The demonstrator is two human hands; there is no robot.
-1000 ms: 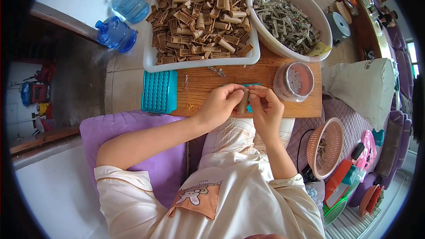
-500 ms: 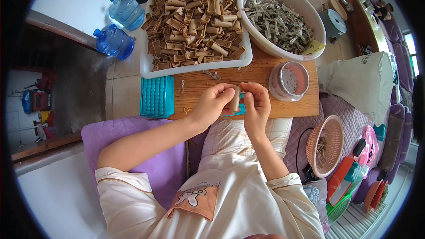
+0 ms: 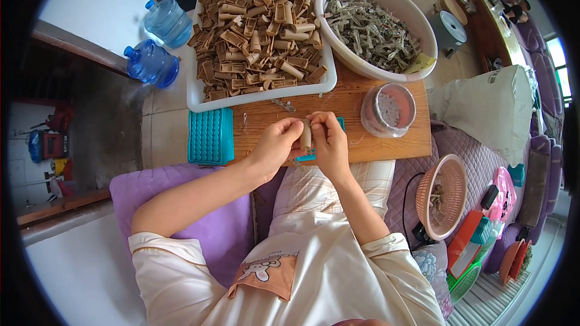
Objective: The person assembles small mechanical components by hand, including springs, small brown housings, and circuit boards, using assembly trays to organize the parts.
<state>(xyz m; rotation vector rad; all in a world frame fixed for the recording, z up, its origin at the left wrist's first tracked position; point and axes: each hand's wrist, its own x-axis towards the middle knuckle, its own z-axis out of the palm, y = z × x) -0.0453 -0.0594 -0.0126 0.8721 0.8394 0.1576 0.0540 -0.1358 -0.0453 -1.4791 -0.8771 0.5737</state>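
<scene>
Between my hands, over the near edge of the wooden table, is a small tan-brown plastic casing shaped like a short tube. My left hand grips its left side with thumb and bent fingers. The fingers of my right hand close on its upper right end; any small part pinched there is hidden. Beneath my hands, mostly covered by them, lies a teal tray. Beyond them, a large white bin is heaped with similar brown casings.
A white basin of clear-and-metallic strips stands back right. Nearer is a clear tub with small white pieces. Stacked teal trays sit at the table's left end. A pink basket rests on the seat; blue water bottles stand left.
My hands and the casing have moved slightly left, partly with a small shift of the whole view. My right fingers have come in closer against the casing's top.
</scene>
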